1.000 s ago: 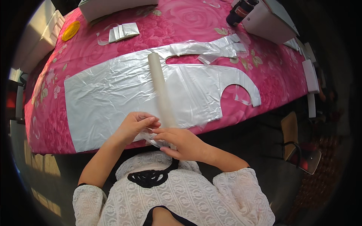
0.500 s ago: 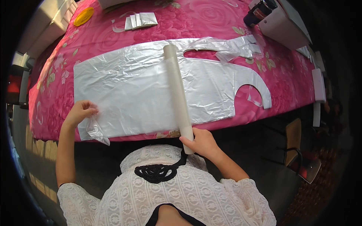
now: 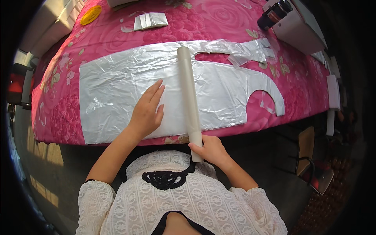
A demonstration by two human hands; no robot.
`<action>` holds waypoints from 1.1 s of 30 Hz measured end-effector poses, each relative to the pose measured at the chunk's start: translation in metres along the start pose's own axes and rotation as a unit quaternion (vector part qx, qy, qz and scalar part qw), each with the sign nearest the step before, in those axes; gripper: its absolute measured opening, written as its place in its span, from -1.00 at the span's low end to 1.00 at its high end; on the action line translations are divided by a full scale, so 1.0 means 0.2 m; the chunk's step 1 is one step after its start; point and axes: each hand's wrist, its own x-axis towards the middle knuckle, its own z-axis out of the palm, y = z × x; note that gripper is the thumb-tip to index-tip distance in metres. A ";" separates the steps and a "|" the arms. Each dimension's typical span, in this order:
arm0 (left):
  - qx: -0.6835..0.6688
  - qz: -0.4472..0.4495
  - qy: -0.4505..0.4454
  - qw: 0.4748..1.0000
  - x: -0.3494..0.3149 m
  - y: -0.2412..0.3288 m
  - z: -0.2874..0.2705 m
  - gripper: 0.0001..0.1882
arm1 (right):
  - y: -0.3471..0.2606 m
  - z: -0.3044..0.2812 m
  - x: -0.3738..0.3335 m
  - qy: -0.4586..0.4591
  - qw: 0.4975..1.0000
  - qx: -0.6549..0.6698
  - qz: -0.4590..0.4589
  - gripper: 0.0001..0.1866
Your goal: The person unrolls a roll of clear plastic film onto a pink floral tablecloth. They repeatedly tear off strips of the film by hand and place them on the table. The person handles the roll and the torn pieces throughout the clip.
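A silvery-white plastic apron (image 3: 223, 96) is spread flat over the table, its curved cut-outs to the right. Across it lies a long pale tube (image 3: 188, 86), pointing away from me. My right hand (image 3: 211, 149) is wrapped around the tube's near end, just off the table edge. Left of the tube, my left hand (image 3: 147, 111) is open, fingers stretched out over the plastic; I cannot tell whether it presses down. A small crumpled bit of plastic (image 3: 98, 105) shows near the apron's left end.
Folded plastic packets (image 3: 150, 20) and a yellow disc (image 3: 90, 15) lie toward the back of the pink floral tablecloth (image 3: 172, 31). A dark bottle (image 3: 274, 15) stands beside a white box (image 3: 299, 29) at back right. A chair (image 3: 309, 160) is on the floor at right.
My left hand has let go of a loose plastic corner at the left and moved right, toward the tube, its fingers now stretched out. My right hand keeps its hold on the tube.
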 end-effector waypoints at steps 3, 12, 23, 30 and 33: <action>-0.077 -0.019 -0.029 0.996 0.00 0.03 0.29 -0.28 | 0.01 0.00 0.00 0.001 1.000 -0.009 0.003 -0.57; 0.116 -0.029 -0.104 0.987 -0.01 0.04 0.42 -0.30 | 0.01 -0.15 0.20 0.009 0.999 -0.035 -0.040 -0.38; 0.120 -0.046 -0.127 0.984 0.01 0.07 0.41 -0.31 | -0.31 -0.39 1.14 0.123 0.923 0.349 -0.104 -0.50; 0.114 -0.046 -0.117 0.985 0.00 0.07 0.41 -0.31 | -0.20 -0.93 1.19 0.057 0.684 0.701 -0.194 -0.56; 0.104 -0.042 -0.110 0.988 0.00 0.07 0.41 -0.30 | 0.04 -1.30 1.14 0.079 0.623 0.750 -0.211 -0.50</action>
